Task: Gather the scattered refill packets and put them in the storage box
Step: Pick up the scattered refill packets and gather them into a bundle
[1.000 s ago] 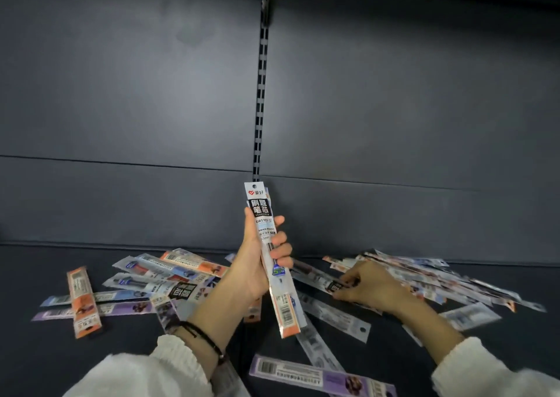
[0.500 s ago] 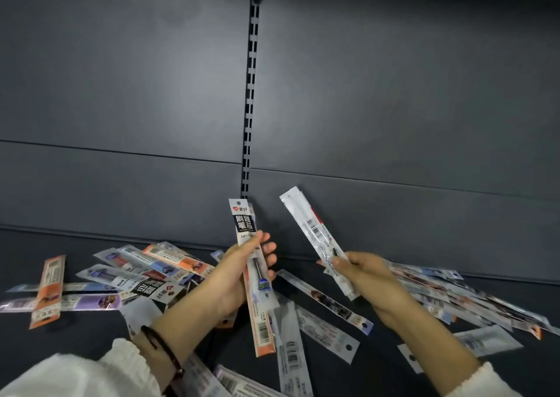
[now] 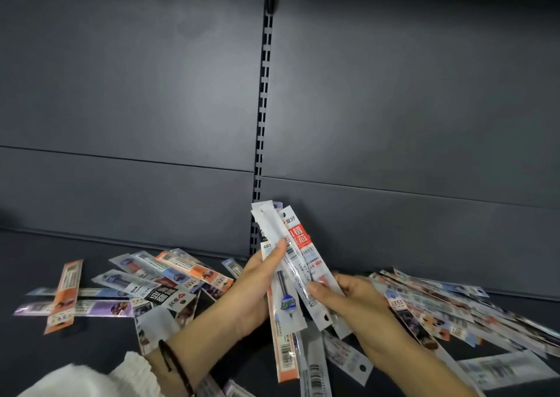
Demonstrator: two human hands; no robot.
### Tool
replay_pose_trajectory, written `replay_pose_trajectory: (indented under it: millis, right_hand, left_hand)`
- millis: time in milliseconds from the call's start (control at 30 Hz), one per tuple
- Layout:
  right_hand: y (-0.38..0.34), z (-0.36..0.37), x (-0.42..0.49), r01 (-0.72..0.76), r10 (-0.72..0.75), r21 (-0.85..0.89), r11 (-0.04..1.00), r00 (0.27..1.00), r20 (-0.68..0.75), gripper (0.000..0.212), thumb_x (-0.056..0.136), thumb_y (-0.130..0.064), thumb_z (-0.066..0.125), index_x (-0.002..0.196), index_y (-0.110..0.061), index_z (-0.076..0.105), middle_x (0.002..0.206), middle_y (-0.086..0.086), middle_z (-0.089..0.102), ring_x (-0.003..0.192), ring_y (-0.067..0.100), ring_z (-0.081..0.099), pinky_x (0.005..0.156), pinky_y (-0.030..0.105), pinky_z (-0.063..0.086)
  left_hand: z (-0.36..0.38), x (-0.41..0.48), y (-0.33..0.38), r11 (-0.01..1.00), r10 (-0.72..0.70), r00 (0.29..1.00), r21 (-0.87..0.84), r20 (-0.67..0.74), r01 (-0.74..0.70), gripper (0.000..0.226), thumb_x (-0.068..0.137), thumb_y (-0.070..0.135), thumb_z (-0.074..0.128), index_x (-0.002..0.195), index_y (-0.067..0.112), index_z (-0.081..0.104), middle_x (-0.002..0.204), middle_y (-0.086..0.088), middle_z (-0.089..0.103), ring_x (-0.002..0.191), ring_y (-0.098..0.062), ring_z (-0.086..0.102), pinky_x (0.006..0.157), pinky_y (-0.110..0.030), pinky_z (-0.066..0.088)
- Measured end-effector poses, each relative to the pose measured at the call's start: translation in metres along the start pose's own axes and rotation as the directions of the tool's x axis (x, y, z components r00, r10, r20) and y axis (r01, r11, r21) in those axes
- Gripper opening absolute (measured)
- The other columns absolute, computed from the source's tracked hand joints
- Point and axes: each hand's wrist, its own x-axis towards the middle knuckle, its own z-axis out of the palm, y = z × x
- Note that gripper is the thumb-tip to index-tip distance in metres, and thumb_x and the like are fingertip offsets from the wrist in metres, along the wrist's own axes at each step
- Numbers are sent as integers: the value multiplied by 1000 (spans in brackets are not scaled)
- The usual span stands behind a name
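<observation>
I see a few long, thin refill packets (image 3: 292, 263) fanned upright at centre, lifted. The rest lie flat: loose scatter (image 3: 157, 278) left, overlapping pile (image 3: 439, 302) right.

Reads 爱好 beside a small red logo at the top of the red-labelled packet (image 3: 304, 245). Lower down on it, white 芯 on the red panel, then a code ending in T03. Just left of it, shows GR1, the rest covered, on the orange-edged packet (image 3: 283, 342), plus a blue badge lettered roughly 5TG. Barcode digits and all other print too blurred to read.
</observation>
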Motion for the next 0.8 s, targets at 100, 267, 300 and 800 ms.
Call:
replay_pose_trajectory:
  millis: [100,267,300,800]
  right_hand:
    - [0,4,-1,2,-2,-21,1000,1000,13,23,86,-28,67,96,-8,74,93,8,76,88,23,73,75,30,58]
    - [-4,9,-4,21,-21,-95,995,1000,4,28,98,-28,50,97,-15,74,94,-2,77,88,9,72,71,15,53]
    - [-5,9,-5,37,-38,-94,995,999,-4,27,98,-27,49,98,-16,75,95,-2,77,90,9,72,75,18,54]
    - [-12,17,-6,128,-116,67,990,980,-159,18,83,-15,71,83,1,63,78,13,75,67,18,71,57,23,55]
  left_hand:
    - [1,3,-1,999,22,999,-30,-38,-23,40,93,31,53,127,10,59,116,-13,70,106,-29,68,91,-51,52]
    - [-4,6,3,994,23,998,-108,-67,-30,34,99,25,44,123,8,62,114,-13,71,106,-27,68,94,-47,50]
    - [-5,6,5,992,18,996,-125,-85,-29,33,99,24,45,122,9,61,113,-15,71,105,-28,68,92,-48,51]
    - [11,-3,9,972,122,987,-215,107,-97,38,90,33,48,123,15,57,124,-8,67,115,-22,63,89,-38,55]
